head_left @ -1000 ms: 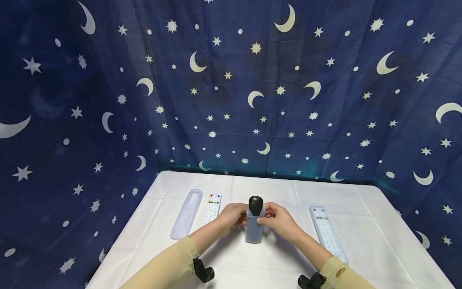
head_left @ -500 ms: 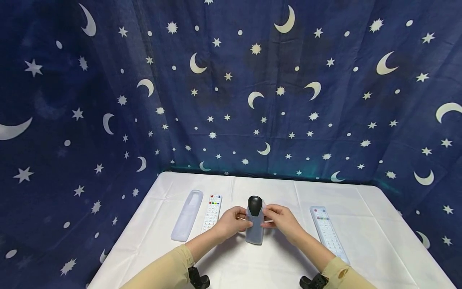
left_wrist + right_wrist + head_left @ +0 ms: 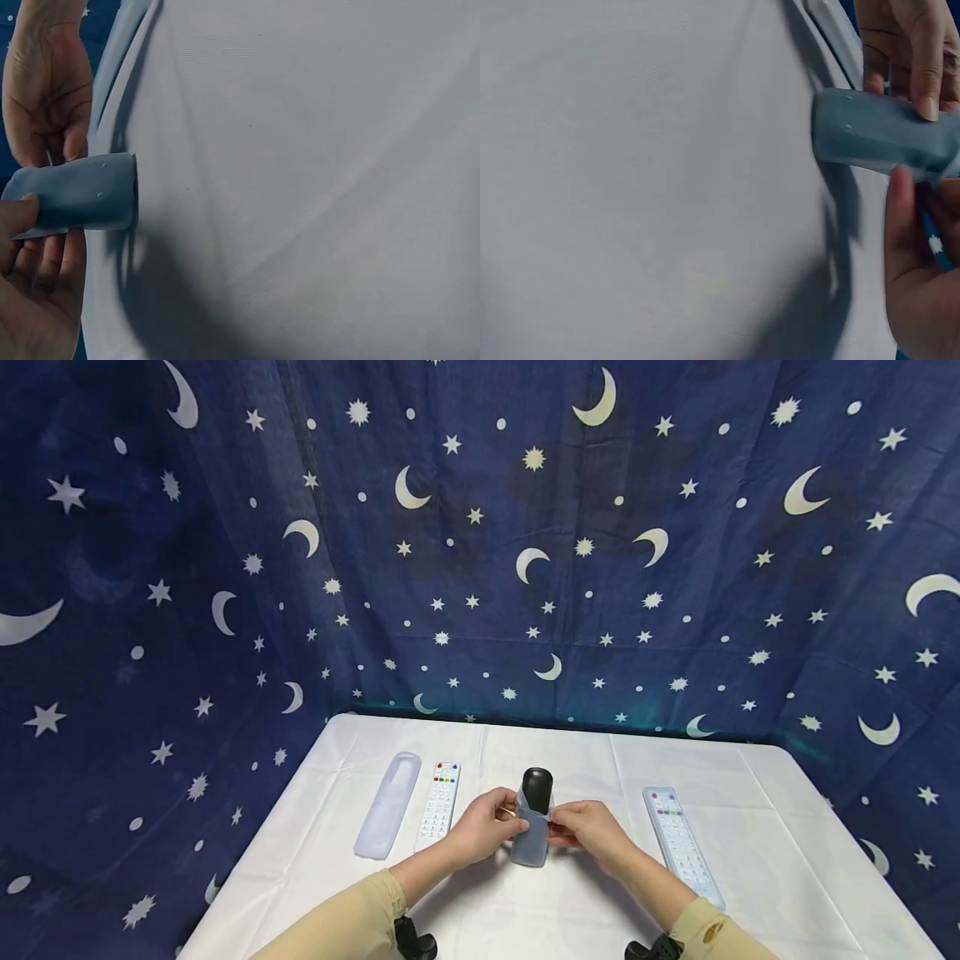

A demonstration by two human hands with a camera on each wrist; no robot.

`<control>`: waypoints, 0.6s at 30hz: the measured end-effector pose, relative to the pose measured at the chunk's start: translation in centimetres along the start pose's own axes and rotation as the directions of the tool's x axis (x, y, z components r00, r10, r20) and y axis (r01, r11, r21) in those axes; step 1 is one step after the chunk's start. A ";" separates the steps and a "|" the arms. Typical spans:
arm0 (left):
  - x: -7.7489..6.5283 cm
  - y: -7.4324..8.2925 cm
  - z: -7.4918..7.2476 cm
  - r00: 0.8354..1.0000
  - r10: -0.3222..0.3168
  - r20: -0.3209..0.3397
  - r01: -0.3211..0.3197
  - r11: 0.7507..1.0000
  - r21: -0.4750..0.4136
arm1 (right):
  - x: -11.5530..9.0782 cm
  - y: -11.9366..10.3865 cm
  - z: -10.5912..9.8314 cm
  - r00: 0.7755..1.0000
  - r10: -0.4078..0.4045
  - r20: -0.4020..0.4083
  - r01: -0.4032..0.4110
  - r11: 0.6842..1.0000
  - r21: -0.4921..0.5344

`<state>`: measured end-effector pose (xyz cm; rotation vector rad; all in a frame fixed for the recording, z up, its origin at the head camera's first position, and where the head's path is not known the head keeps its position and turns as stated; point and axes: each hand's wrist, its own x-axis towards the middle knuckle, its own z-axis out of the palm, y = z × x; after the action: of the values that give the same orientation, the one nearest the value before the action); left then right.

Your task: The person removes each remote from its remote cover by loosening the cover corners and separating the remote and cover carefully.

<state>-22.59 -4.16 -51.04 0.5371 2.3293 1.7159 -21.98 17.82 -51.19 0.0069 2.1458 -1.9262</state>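
A black remote control (image 3: 537, 787) stands half inside a translucent bluish silicone cover (image 3: 530, 843), its rounded black end showing at the top. My left hand (image 3: 483, 827) grips the cover from the left, thumb across the front and fingers behind. From the right, my right hand (image 3: 592, 831) pinches the edge of the cover near its opening. The left wrist view shows the closed lower end of the cover (image 3: 82, 191), with the left thumb lying on it. In the right wrist view the right thumb (image 3: 901, 195) is at the lower side of the cover.
Left on the white table (image 3: 570, 918) lie an empty translucent cover (image 3: 388, 806) and a white remote control (image 3: 439, 802). A white remote in a clear cover (image 3: 681, 843) lies on the right. A dark blue moon-and-star curtain (image 3: 480, 568) hangs behind and to the left.
My left thumb has come onto the front of the cover, while my right thumb has left its front. The right hand has moved slightly down along the edge, and the cover's opening now slants across the remote.
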 end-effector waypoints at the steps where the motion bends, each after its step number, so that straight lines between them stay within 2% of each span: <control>1: 0.1 0.0 0.0 1.000 -0.002 0.000 0.002 1.000 0.007 | 0.0 0.0 0.0 1.000 -0.005 -0.017 0.004 1.000 -0.021; 4: 0.3 -0.1 0.1 1.000 -0.012 -0.003 0.012 1.000 0.015 | 0.2 -0.7 -0.2 0.995 -0.045 -0.089 0.041 0.998 -0.043; 8: 0.5 -0.2 0.1 0.999 -0.032 -0.005 0.032 0.999 0.009 | 0.5 -2.7 -0.5 0.976 -0.164 -0.145 0.154 0.985 -0.075; 12: 0.5 -0.1 0.1 0.999 -0.043 -0.010 0.043 0.999 0.009 | 1.1 -4.4 -0.6 0.962 -0.262 -0.081 0.239 0.946 -0.221; 15: 0.5 -0.2 0.0 0.999 -0.048 -0.015 0.048 0.999 0.016 | 1.8 -5.1 -0.6 0.958 -0.288 0.006 0.275 0.908 -0.315; 18: 0.6 -0.1 -0.2 0.997 -0.067 -0.024 0.067 0.998 -0.001 | 2.3 -5.5 -0.7 0.952 -0.297 0.073 0.302 0.882 -0.362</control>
<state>-23.24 -4.17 -51.06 0.4354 2.3357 1.7018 -25.32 17.42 -46.22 -0.4350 2.5906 -1.6161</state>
